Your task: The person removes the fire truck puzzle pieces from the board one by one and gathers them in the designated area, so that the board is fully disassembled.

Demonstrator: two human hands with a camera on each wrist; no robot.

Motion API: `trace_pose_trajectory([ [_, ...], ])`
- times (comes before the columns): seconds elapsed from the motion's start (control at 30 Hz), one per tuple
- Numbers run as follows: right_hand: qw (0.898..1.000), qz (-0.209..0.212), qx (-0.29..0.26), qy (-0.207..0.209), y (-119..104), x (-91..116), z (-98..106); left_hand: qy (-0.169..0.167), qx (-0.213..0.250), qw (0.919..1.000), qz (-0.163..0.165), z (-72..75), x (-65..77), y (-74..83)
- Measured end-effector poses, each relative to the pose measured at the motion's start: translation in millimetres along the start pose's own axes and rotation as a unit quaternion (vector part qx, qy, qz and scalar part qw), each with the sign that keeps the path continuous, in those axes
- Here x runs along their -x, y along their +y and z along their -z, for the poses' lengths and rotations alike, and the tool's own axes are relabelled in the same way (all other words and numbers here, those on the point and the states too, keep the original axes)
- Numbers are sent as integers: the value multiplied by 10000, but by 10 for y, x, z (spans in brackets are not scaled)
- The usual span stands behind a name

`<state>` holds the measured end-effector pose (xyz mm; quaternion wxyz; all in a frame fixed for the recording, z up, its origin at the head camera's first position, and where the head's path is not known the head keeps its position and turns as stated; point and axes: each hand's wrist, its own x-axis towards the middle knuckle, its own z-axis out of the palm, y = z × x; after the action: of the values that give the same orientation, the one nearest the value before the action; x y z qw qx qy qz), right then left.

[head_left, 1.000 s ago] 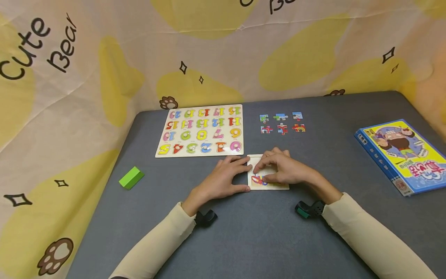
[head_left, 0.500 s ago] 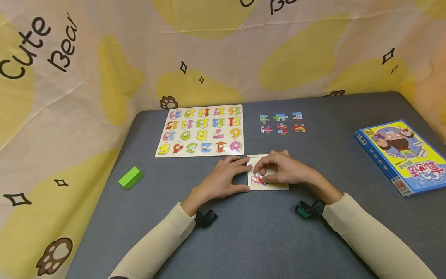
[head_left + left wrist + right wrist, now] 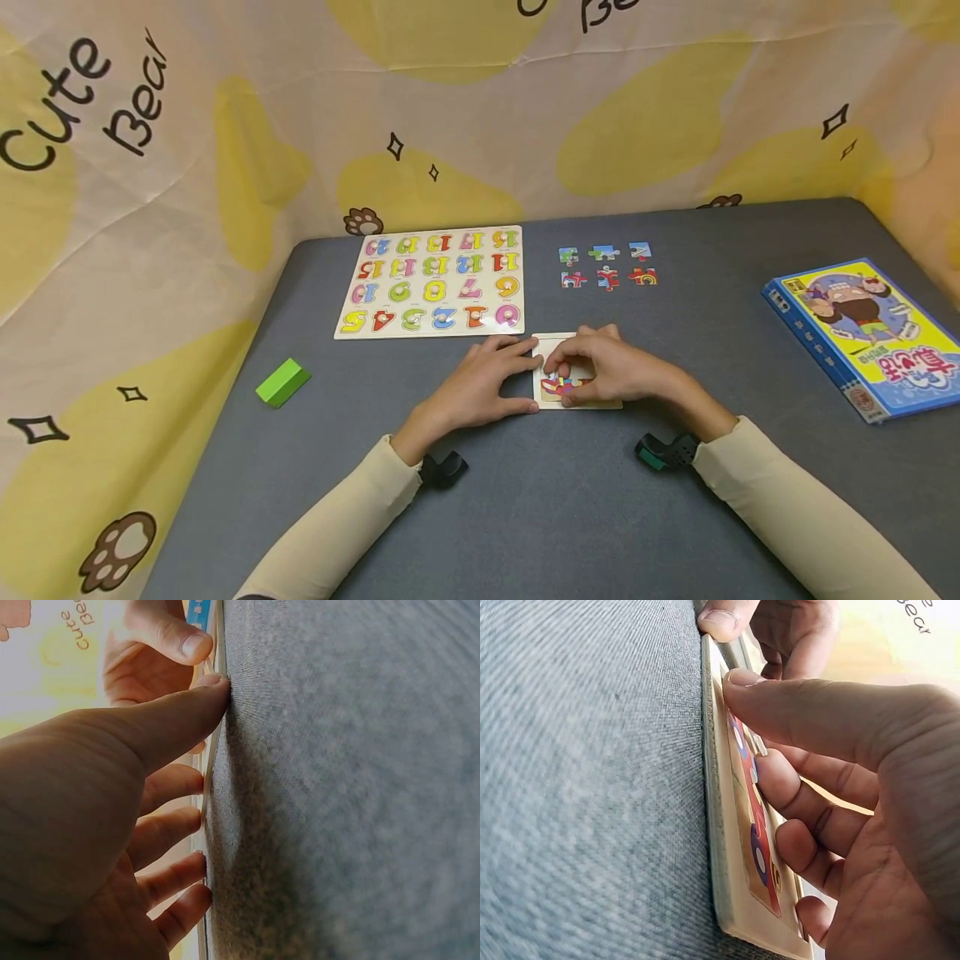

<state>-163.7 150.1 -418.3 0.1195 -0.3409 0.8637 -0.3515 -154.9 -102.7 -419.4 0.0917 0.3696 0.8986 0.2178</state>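
Observation:
A small wooden puzzle tray (image 3: 551, 339) lies flat on the grey table between the two hands. My left hand (image 3: 480, 383) rests at its left edge with spread fingers, thumb and fingertips touching the rim. Over the tray is my right hand (image 3: 618, 367), fingers bent and thumb lowered to the near side. Red, blue and yellow jigsaw pieces (image 3: 759, 825) show in the tray's recess beneath those fingers in the right wrist view. The right index fingertip is hidden behind the thumb there, so whether a piece is pinched cannot be seen.
Loose jigsaw pieces (image 3: 607, 278) lie in two rows beyond the tray. A number puzzle board (image 3: 431, 327) stands back left, a green block (image 3: 282, 382) further left. To the right lies a blue and yellow box (image 3: 862, 333). A printed cloth (image 3: 465, 108) hangs behind the table.
My right thumb has shifted slightly toward the tray's near edge, and more of the coloured pieces shows between thumb and fingers. The left hand stays where it was.

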Motion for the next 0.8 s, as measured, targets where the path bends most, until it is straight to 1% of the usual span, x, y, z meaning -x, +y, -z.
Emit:
trace_pose_trajectory([
  [0.37,9998,84,195,11,18,4,-21,-5,-13,10000,15,6,2,17],
  [0.6,9998,169,116,66,25,11,-20,4,3,10000,0,1,12,23],
  [0.8,10000,29,8,24,37,17,15,16,36,10000,5,9,17,38],
])
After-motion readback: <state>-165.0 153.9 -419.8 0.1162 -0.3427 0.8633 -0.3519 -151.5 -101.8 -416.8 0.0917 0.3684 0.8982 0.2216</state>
